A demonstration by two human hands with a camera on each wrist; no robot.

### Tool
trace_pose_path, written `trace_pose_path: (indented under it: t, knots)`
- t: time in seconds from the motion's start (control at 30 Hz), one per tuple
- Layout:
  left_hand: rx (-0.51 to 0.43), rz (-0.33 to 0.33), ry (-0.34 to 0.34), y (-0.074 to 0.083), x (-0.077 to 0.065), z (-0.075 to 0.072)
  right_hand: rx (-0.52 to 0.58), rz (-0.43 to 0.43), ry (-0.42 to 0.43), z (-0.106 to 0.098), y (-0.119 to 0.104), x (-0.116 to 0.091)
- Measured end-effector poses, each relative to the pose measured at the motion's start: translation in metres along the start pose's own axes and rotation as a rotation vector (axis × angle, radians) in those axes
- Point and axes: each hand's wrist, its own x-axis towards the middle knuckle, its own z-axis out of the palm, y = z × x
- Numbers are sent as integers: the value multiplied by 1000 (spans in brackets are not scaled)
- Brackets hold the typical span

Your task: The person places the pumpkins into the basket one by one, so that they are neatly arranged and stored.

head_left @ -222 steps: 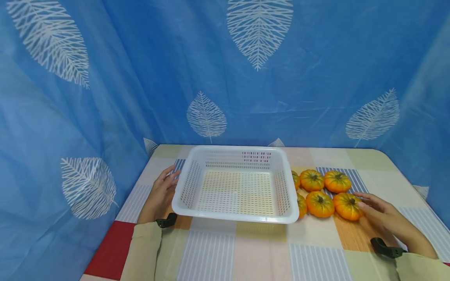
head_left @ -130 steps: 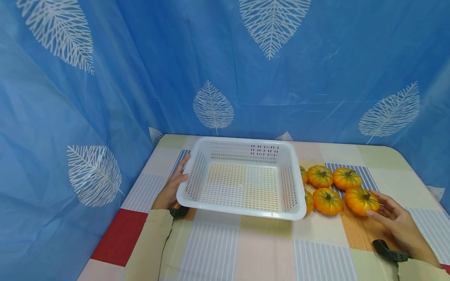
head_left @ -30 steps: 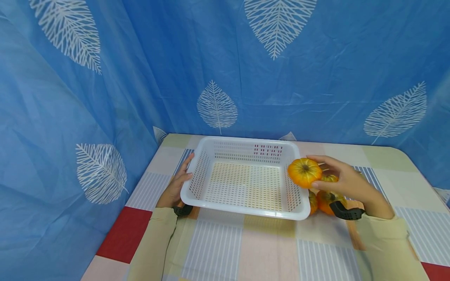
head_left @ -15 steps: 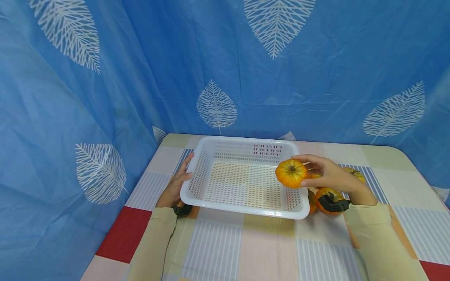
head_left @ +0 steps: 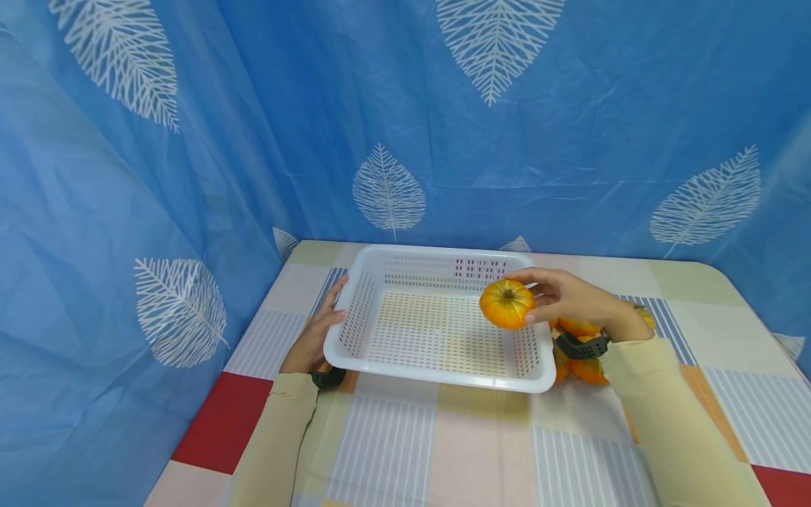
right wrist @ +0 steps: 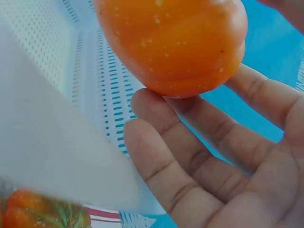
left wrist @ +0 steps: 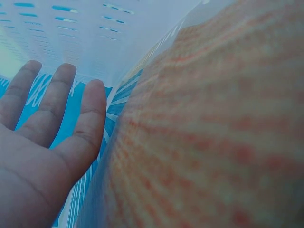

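A small orange pumpkin (head_left: 507,304) with a short stem is pinched between the thumb and fingers of my right hand (head_left: 567,297). It hangs over the right part of a white perforated plastic basket (head_left: 437,378). From below, the right wrist view shows the pumpkin's glossy underside (right wrist: 175,52) resting on the fingertips. My left hand (head_left: 312,338) stays at the basket's left side, thumb and fingers by the outer wall. In the left wrist view, its fingers (left wrist: 85,123) are fairly straight beneath the pale basket wall (left wrist: 95,42).
Several more pumpkins (head_left: 588,371) lie on the table right of the basket, partly hidden by my right arm and the rim. A checked cloth (head_left: 475,451) covers the table. Blue leaf-patterned curtains (head_left: 304,141) hang behind and to the left.
My right hand has picked up the nearest right-hand pumpkin and carried it left, across the basket's right rim to above its inside. My left hand has moved up against the basket's left side.
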Motion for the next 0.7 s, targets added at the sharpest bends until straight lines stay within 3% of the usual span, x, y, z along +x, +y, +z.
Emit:
trace_pose_path:
  t: [0.27, 0.7]
  knots:
    - [-7, 12, -23, 1, -2, 0, -45, 92, -31, -3, -3, 21]
    - [-5, -27, 13, 2, 0, 1, -17, 83, -65, 5, -6, 50]
